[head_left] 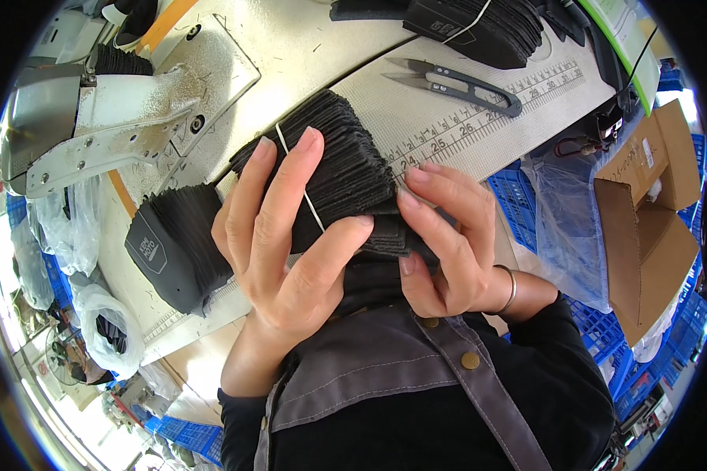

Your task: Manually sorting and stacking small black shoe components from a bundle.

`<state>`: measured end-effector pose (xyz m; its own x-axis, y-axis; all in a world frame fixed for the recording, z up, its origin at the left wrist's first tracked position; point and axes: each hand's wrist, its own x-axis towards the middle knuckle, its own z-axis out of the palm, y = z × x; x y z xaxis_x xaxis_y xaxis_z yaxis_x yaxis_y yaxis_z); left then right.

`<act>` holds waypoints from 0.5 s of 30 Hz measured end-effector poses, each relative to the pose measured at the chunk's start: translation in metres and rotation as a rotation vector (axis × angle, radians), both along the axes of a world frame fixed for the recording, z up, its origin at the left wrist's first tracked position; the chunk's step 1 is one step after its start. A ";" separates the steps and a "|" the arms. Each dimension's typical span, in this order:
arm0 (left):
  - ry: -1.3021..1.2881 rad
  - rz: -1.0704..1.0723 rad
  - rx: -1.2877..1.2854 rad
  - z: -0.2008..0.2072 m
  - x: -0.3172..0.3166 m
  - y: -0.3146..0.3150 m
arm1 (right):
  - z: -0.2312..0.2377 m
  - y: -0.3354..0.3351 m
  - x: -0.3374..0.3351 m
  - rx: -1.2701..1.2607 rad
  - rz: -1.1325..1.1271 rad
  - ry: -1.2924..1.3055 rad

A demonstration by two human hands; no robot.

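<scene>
Both hands grip one thick bundle of black fabric pieces (346, 169), held just above the near edge of the table (306, 47), close to the person's chest. Left hand (279, 235) wraps over the bundle's top, fingers spread along it and thumb pressing its near end. Right hand (448, 239) pinches the layered edge on the right side, with a bracelet (511, 289) on that wrist. A white rubber band (310, 206) circles the bundle. Left of it sits another black stack (173, 247). Farther off, thread snips (456, 82) lie on the ruler strip (495, 106), a sewing machine (110, 118) stands at far left, and more black stacks (479, 27) rest beyond.
</scene>
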<state>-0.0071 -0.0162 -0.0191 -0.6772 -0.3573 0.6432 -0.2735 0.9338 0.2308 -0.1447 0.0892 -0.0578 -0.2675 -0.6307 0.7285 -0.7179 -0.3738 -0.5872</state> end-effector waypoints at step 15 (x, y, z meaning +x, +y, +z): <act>-0.013 -0.076 0.072 0.000 -0.001 0.003 | -0.005 0.000 0.012 -0.114 0.022 -0.099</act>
<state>-0.0079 -0.0136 -0.0187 -0.7123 -0.3497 0.6086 -0.2063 0.9331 0.2946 -0.1328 0.0888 -0.0623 -0.3289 -0.5519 0.7663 -0.6497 -0.4567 -0.6078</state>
